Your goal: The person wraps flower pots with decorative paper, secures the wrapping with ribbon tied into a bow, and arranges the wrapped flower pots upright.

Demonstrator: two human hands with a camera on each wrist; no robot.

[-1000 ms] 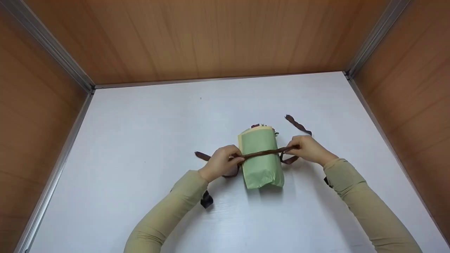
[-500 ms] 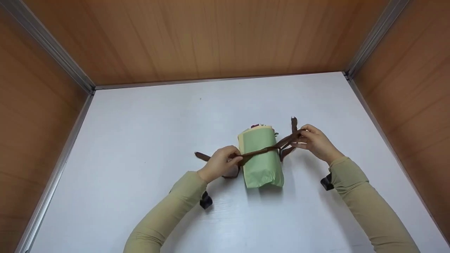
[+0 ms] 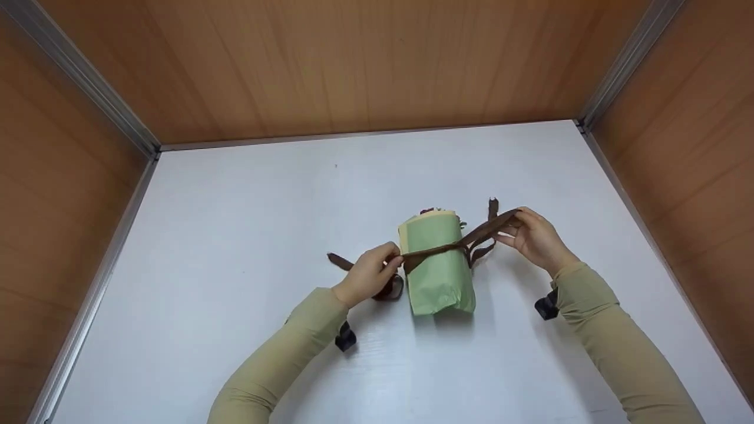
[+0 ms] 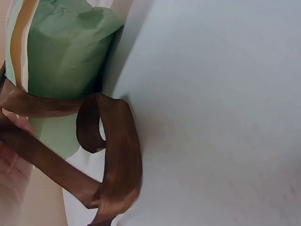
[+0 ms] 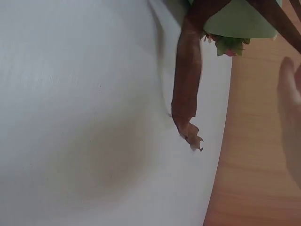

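Observation:
A bouquet wrapped in green paper (image 3: pixel 437 282) lies on the white table, its flowers (image 3: pixel 428 211) peeking out at the far end. Around its middle runs a brown ribbon (image 3: pixel 436 251). My left hand (image 3: pixel 368 274) pinches the ribbon at the bouquet's left edge. On the right, my right hand (image 3: pixel 536 238) holds the ribbon between thumb and fingers, up and away from the paper. One loose ribbon end stands out beyond it. In the left wrist view, a curled length of ribbon (image 4: pixel 120 155) lies on the table beside the green wrap (image 4: pixel 70 52).
The white table (image 3: pixel 235 224) is enclosed by wooden panels (image 3: pixel 365 65) at the back and both sides, with metal rails (image 3: pixel 88 76) at the corners. A small black device (image 3: pixel 346 337) hangs under the left wrist, another black device (image 3: pixel 547 304) under the right.
My right hand has moved up and to the right, drawing the ribbon with it into a slant. The loose end by it has swung leftward. My left hand stays almost in place.

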